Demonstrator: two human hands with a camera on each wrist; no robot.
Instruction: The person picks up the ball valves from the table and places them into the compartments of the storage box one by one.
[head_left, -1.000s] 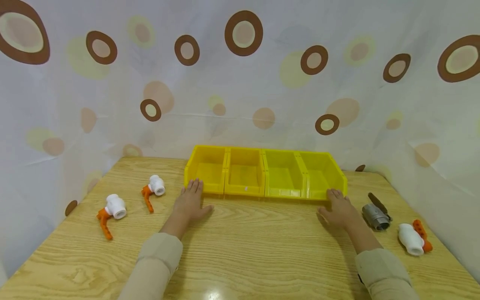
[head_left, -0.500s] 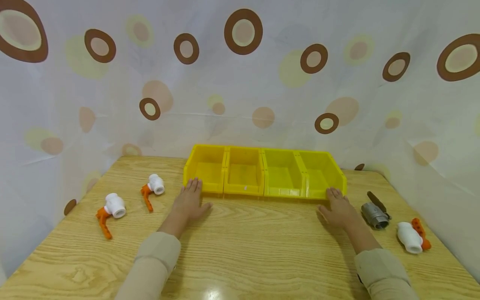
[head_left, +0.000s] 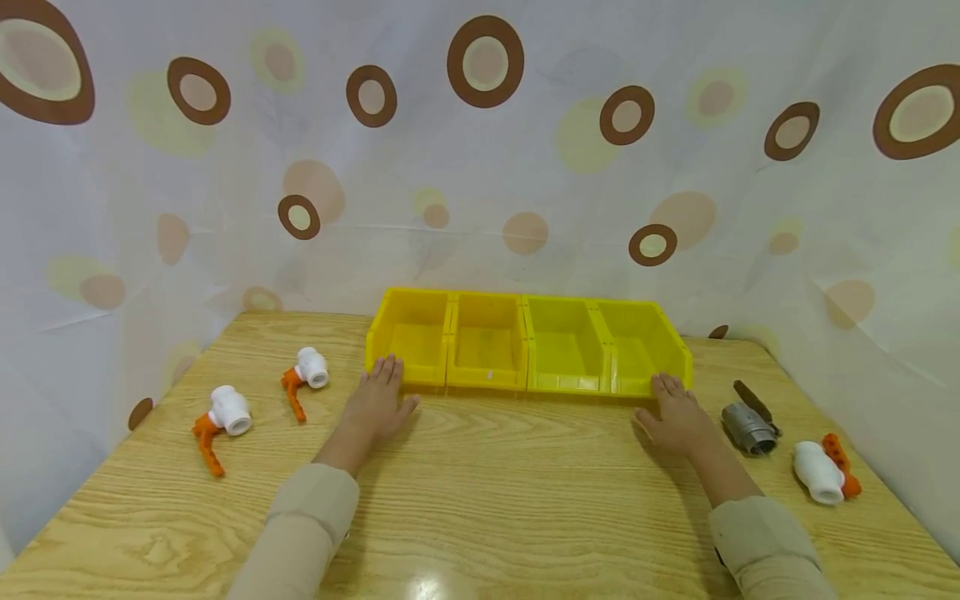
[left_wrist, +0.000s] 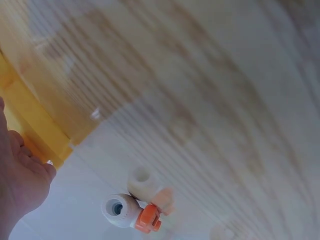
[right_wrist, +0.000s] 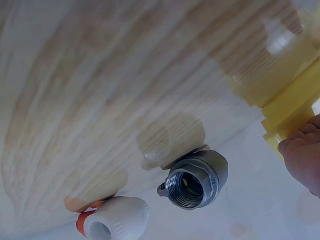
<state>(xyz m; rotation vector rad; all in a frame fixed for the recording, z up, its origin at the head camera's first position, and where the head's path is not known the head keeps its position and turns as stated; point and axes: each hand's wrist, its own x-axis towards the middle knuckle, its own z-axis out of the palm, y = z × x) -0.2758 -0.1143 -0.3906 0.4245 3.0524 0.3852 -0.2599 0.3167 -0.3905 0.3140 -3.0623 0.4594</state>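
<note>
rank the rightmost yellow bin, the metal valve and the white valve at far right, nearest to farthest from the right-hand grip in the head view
From the right-hand grip:
1. Rightmost yellow bin: directly ahead, right by it.
2. Metal valve: to its right.
3. White valve: farther right, lower in the picture.

I can't make out any readable word, number, label, brand or sign on anything here from where I stand.

Head camera overlooks the table (head_left: 525,500); wrist cameras view it closely.
</note>
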